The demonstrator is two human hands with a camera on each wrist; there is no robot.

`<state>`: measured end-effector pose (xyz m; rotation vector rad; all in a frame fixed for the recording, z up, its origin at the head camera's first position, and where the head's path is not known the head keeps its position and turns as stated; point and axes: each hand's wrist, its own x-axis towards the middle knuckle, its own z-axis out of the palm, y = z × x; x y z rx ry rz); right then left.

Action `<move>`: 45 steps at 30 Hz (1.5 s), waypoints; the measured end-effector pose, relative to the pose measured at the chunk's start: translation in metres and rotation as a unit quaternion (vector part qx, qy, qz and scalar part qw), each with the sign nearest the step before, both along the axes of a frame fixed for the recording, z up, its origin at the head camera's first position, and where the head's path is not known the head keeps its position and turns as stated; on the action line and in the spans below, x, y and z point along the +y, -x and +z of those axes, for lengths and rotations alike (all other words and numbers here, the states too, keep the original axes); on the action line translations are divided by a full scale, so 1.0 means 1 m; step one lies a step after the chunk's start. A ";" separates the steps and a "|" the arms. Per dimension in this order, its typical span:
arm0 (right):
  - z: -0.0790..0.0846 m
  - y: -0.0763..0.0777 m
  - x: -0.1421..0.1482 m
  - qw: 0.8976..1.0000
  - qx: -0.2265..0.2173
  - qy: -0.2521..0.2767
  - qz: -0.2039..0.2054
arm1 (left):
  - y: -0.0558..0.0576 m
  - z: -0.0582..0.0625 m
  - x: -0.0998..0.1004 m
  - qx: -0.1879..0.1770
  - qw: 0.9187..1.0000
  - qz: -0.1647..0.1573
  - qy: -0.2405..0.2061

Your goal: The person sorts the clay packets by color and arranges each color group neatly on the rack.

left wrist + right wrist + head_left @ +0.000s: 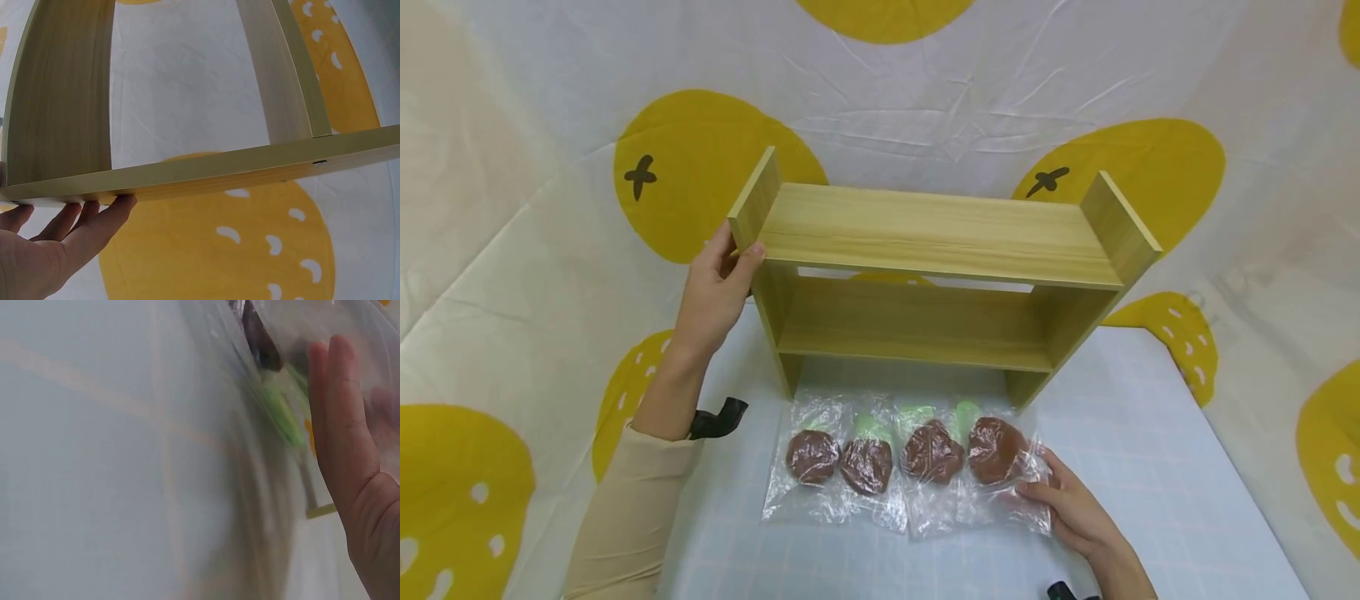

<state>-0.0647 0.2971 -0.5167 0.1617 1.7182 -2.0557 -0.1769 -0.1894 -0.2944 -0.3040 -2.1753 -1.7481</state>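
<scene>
A small two-tier wooden shelf (925,229) stands on the table, its upright side panels rising above the top board. My left hand (718,287) grips its left side panel, thumb over the front edge of the top board. In the left wrist view, the fingers (103,222) press the panel's outer face. Several clear plastic bags (936,521) lie side by side in front of the shelf, with flat brown rounded pieces (931,452) and light green parts inside. My right hand (1075,504) pinches the rightmost bag (1033,517) at its right edge, thumb on top.
A pale blue checked cloth (1157,467) covers the table. White fabric with big yellow shapes (700,167) hangs behind and at both sides, close to the back of the shelf. A black strap piece (718,418) sits at my left wrist.
</scene>
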 end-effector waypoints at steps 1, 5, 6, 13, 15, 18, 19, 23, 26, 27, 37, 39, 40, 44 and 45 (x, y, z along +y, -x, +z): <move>0.002 0.000 -0.001 1.000 -0.002 -0.001 -0.002 | 0.000 0.000 0.000 0.000 1.000 0.000 0.002; 0.011 0.002 -0.006 1.000 -0.010 -0.004 -0.009 | 0.000 0.001 -0.002 0.003 1.000 -0.002 0.001; 0.014 0.002 -0.007 1.000 -0.013 0.002 -0.009 | 0.000 0.001 -0.002 0.004 1.000 -0.002 0.001; 0.034 0.002 -0.018 0.998 0.019 0.052 0.035 | 0.001 0.003 -0.004 0.004 1.000 0.002 -0.005; 0.038 0.001 -0.021 0.995 0.035 0.071 0.053 | 0.001 0.003 -0.004 0.004 1.000 0.003 -0.006; 0.044 0.001 -0.026 0.990 0.066 0.094 0.077 | 0.001 0.003 -0.004 0.006 1.000 0.002 -0.008; 0.046 0.001 -0.028 0.988 0.077 0.102 0.082 | 0.001 0.003 -0.004 0.007 1.000 0.002 -0.008; 0.053 0.001 -0.036 0.977 0.118 0.138 0.112 | 0.000 0.002 -0.004 0.005 1.000 -0.002 -0.013; 0.061 0.003 -0.043 0.969 0.140 0.154 0.135 | 0.000 0.001 -0.004 0.003 1.000 -0.004 -0.014; 0.064 0.004 -0.045 0.967 0.146 0.156 0.140 | 0.000 0.001 -0.004 0.003 1.000 -0.004 -0.015; 0.086 0.022 -0.079 0.956 0.185 0.153 0.168 | 0.001 0.000 -0.003 0.003 1.000 -0.003 -0.013; 0.087 0.026 -0.086 0.956 0.187 0.152 0.166 | 0.001 0.000 -0.003 0.004 1.000 -0.005 -0.016; 0.087 0.028 -0.089 0.956 0.191 0.151 0.166 | 0.001 0.000 -0.002 0.004 1.000 -0.005 -0.017; 0.087 0.037 -0.100 0.951 0.191 0.175 0.167 | 0.001 0.000 -0.001 0.002 1.000 -0.005 -0.015; 0.087 0.039 -0.103 0.951 0.189 0.179 0.166 | 0.002 0.000 -0.001 0.002 1.000 -0.005 -0.013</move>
